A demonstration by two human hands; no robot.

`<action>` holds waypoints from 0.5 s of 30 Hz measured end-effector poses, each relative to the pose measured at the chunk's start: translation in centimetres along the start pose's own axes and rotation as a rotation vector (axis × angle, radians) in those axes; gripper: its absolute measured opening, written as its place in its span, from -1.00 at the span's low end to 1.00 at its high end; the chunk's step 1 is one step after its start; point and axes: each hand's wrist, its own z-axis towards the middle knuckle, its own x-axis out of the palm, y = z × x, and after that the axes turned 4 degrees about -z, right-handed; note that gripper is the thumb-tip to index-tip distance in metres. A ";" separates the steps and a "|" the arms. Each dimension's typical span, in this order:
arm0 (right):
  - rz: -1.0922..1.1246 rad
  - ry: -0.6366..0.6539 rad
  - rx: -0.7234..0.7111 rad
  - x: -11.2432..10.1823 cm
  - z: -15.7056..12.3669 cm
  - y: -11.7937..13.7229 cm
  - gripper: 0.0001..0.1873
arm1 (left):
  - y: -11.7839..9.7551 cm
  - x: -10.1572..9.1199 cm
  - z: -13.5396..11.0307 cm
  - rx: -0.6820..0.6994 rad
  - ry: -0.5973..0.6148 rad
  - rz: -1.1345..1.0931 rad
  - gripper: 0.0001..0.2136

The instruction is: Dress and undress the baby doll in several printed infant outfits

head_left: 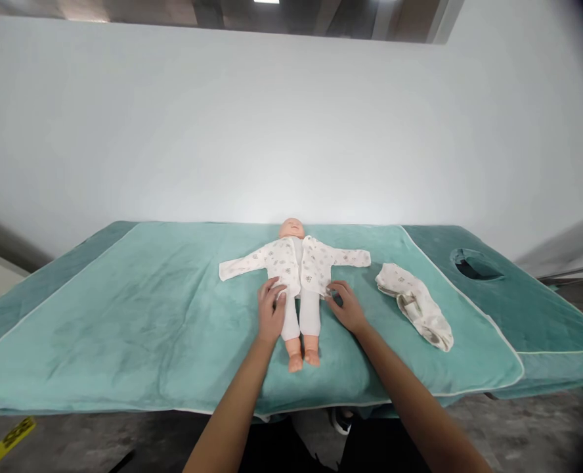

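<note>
Green plush bed (542,315): darker quilted padding beneath everything, a round hole near its right end.
Pale-green blanket (124,309): white-edged plush spread over the bed; its nap should drag a little on cloth.
Baby doll with white cloth legs (310,316): on its back midway along the bed, head by the far edge, bare feet towards the near edge. Probably light, with a firm, smooth head and feet and a softer trunk; best supported under head and trunk.
White printed cloth jacket (276,259): on the doll's trunk, parted down the front, sleeves stretched towards the bed's left and right ends. Looks thin and limp, hardly slippery or fragile; hem corners or cuffs offer the best hold.
Bunched white printed garment (417,305): apart from the doll, towards the blanket's right edge; likely soft, easiest taken by a fold.
Left hand (270,310): at the jacket's left hem, grip loosely curled; whether it pinches cloth, I cannot tell.
Right hand (348,309): at the right hem corner, grip bent inward, fingers by the cloth; a pinch cannot be confirmed.
</note>
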 end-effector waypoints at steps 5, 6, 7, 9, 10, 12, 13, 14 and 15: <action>-0.087 -0.003 -0.066 0.3 0.8 2.9 -0.57 | 1.9 0.1 0.1 -0.219 -0.117 -0.145 -0.73; -0.095 0.004 -0.062 0.6 1.2 3.6 -0.56 | 2.2 0.1 0.1 -0.265 -0.130 -0.177 -0.73; -0.104 0.011 -0.048 0.9 1.6 4.3 -0.57 | 2.6 0.1 0.1 -0.299 -0.134 -0.200 -0.73; -0.125 0.011 0.001 1.8 2.5 5.5 -0.61 | 2.9 0.1 0.1 -0.326 -0.132 -0.224 -0.74; -0.134 -0.002 0.030 2.3 3.0 5.9 -0.64 | 2.9 0.1 0.1 -0.325 -0.132 -0.226 -0.74; -0.146 -0.044 0.070 3.1 3.8 6.4 -0.70 | 2.8 0.1 0.1 -0.322 -0.141 -0.236 -0.75; -0.145 -0.064 0.072 3.4 4.1 6.5 -0.71 | 2.7 0.1 0.1 -0.330 -0.149 -0.247 -0.75; -0.139 -0.078 0.057 3.7 4.3 6.6 -0.70 | 2.5 0.1 0.1 -0.346 -0.157 -0.260 -0.75; -0.127 -0.077 0.029 3.9 4.3 6.5 -0.70 | 2.4 0.1 0.2 -0.366 -0.165 -0.274 -0.75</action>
